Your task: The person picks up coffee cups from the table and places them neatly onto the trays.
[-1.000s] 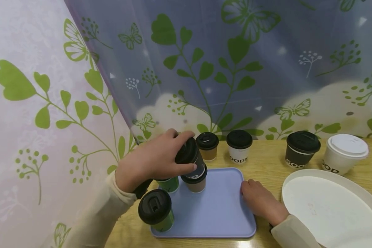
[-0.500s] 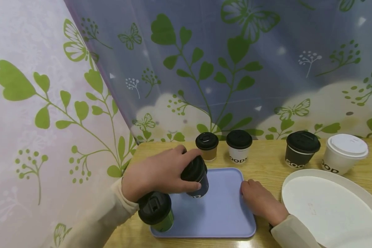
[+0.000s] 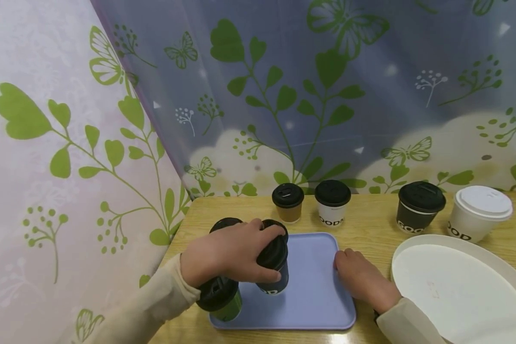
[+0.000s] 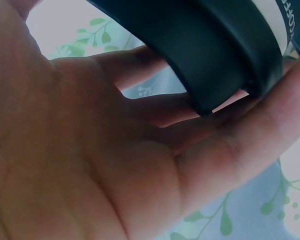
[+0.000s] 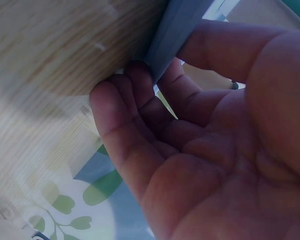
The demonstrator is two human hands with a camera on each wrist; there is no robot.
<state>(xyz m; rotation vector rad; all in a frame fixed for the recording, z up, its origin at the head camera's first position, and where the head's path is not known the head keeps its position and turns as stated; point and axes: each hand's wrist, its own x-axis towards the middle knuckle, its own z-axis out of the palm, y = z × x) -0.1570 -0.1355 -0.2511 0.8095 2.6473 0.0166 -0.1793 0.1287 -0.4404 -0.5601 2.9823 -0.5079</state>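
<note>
Left hand [image 3: 234, 252]: curled over the black lid [image 3: 274, 253] from above, grasping the dark cup [image 3: 275, 283], thumb on its near side.
Dark cup: under the fingers, right of the palm, over the blue tray [image 3: 305, 306]; base contact unclear.
Right hand [image 3: 363, 278]: grips the tray's right edge.
Green cup [image 3: 230, 308]: near left on the tray.
White round tray [image 3: 468, 291]: right of the right hand.
</note>
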